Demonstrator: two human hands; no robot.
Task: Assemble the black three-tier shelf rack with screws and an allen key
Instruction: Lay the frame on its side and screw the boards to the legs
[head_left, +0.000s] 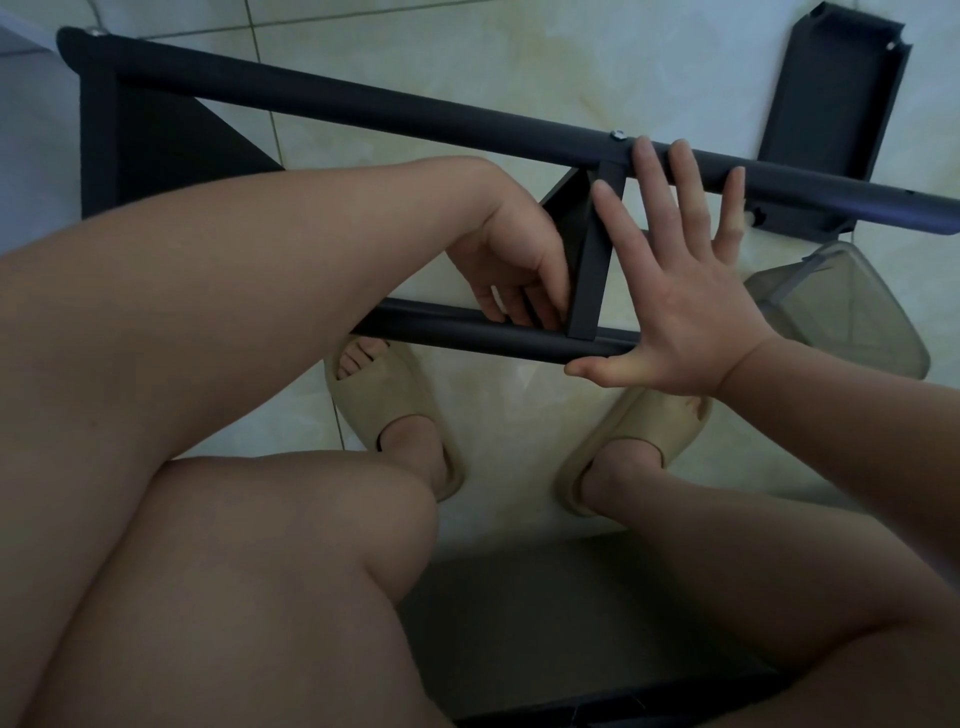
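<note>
Our half-built black rack (363, 106) is lying on its side on the tile floor (467, 41), right in front of our knees. A shelf panel (589, 270) sits edge-on between the long upper tube (519, 132) and the shorter lower tube (441, 326). A silver screw (618, 134) sits in the upper tube just above that panel. Our right hand (680, 317) is wide open, with its fingertips (644, 150) on the upper tube and its thumb along the end of the lower one. Our left hand (514, 260) curls its fingers against the panel just above the lower tube, and we honestly can't tell if it's holding anything. Further out there's a loose shelf panel (831, 98) and a clear plastic container (852, 317), and our beige slippers (395, 415) are under the frame.
</note>
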